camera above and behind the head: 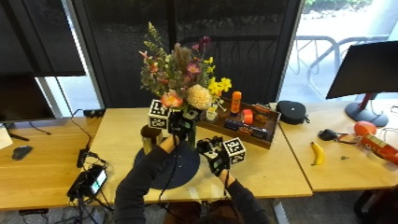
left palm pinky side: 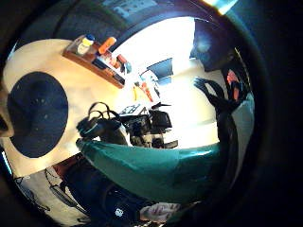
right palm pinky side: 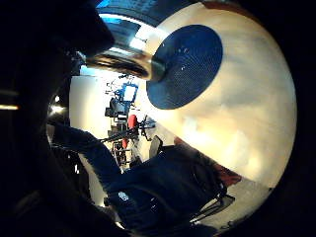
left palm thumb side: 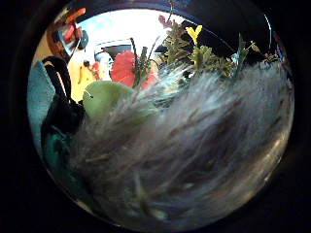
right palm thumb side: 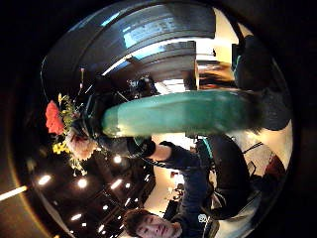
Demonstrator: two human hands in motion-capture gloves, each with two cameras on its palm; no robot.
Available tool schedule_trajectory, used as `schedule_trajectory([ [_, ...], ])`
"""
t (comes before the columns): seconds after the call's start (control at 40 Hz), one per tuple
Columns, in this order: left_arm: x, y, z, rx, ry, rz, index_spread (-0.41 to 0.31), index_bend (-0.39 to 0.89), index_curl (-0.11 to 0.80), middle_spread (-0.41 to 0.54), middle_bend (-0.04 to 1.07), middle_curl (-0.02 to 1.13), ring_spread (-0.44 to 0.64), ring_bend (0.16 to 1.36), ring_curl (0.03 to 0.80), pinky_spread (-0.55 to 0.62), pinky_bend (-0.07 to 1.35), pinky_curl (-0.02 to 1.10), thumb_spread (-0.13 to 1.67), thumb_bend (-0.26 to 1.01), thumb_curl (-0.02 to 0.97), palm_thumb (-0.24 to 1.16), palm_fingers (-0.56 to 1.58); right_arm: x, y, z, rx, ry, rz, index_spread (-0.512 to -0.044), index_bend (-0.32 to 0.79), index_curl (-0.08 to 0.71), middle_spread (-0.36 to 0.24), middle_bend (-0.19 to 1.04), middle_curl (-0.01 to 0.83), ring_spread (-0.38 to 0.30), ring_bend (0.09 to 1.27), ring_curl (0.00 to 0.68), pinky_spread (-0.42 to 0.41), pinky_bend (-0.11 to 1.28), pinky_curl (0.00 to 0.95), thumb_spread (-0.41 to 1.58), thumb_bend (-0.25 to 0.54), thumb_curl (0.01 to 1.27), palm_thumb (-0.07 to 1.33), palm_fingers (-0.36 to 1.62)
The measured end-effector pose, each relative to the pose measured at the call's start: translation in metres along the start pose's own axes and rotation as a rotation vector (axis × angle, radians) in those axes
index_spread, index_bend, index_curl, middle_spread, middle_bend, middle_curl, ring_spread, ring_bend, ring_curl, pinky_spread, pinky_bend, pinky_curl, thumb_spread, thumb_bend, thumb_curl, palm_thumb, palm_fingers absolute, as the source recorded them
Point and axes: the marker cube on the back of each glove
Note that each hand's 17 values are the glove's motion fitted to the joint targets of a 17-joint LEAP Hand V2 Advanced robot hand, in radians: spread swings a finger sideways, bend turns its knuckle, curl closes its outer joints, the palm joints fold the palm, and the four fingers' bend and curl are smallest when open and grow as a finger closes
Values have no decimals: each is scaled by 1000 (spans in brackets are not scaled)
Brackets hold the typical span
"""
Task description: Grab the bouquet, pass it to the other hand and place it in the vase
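The left hand [camera above and behind the head: 180,125] grips the mixed bouquet of red, yellow and cream flowers [camera above and behind the head: 181,77] upright above the round dark-blue mat [camera above and behind the head: 155,169] on the wooden surface [camera above and behind the head: 121,133], beside the metallic vase [camera above and behind the head: 150,138]; the right hand [camera above and behind the head: 213,153] hangs open, holding nothing.

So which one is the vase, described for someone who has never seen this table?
On the wooden table, find the round dark blue mat in front of the person. The vase stands at the mat's far left edge, just left of the left hand holding the bouquet. It is the only shiny metallic cylinder there, and it holds no flowers.
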Motion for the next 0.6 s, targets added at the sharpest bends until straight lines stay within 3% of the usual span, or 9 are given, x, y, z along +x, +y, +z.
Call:
schedule_trajectory([
  [0.25,82,5,-35,269,-86,9,-350,562,577,-324,819,624,-349,874,493,-383,557,491,809,-31,493,739,1366,-12,-4,-37,141,179,-15,-297,229,518,-207,276,496,-204,223,407,-46,136,371,983,-20,407,863,806],
  [0.38,85,-12,-65,411,-103,13,-353,564,591,-326,831,626,-350,882,497,-379,563,499,824,-28,496,745,1359,-19,-3,-47,187,216,-15,-297,272,520,-183,233,476,-162,160,380,16,129,338,996,-21,409,860,740],
  [0.6,95,-21,-113,695,-116,5,-349,562,613,-327,841,630,-346,886,502,-378,555,507,844,-31,497,738,1337,-17,-10,-59,234,250,-8,-299,292,509,-148,216,458,-106,148,340,82,148,299,1012,-20,417,863,685],
])
